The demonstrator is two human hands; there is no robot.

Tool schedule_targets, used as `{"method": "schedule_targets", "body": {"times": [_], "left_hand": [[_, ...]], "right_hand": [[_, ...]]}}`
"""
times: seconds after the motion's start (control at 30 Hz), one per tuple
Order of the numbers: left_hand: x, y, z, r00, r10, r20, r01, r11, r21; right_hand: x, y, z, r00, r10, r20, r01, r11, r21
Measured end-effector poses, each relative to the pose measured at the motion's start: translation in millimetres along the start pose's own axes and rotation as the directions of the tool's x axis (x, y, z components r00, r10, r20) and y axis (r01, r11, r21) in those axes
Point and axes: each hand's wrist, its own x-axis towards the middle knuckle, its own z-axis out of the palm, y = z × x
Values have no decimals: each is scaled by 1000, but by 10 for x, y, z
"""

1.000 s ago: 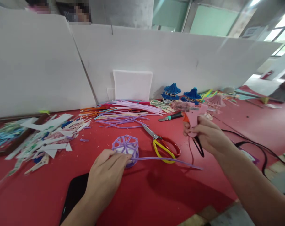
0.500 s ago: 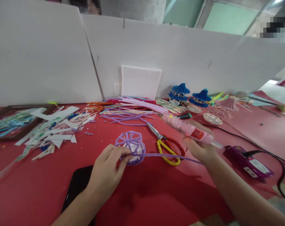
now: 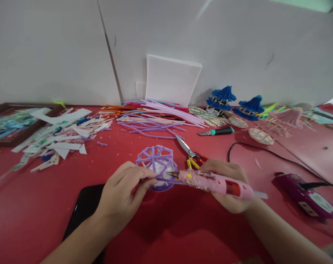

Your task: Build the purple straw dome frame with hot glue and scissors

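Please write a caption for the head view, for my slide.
Left hand pinches a purple strip; right hand holds a pink glue gun over a red table.

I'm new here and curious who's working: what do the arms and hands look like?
They are a person's bare hands. Neither the left hand nor the right hand shows a glove, ring or watch. The left forearm and right forearm are slim, with no sleeve in view.

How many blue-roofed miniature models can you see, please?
2: one blue-roofed miniature model before the white partition, and a second blue-roofed model just right of it.
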Motion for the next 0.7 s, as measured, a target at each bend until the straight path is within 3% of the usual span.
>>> {"method": "schedule_targets", "body": {"times": [0.7], "left_hand": [[20,23,5,1000,18,15,-18,1000,-5]], "right_hand": [[-37,-32,49,998,56,-35,-56,998,-24]]}}
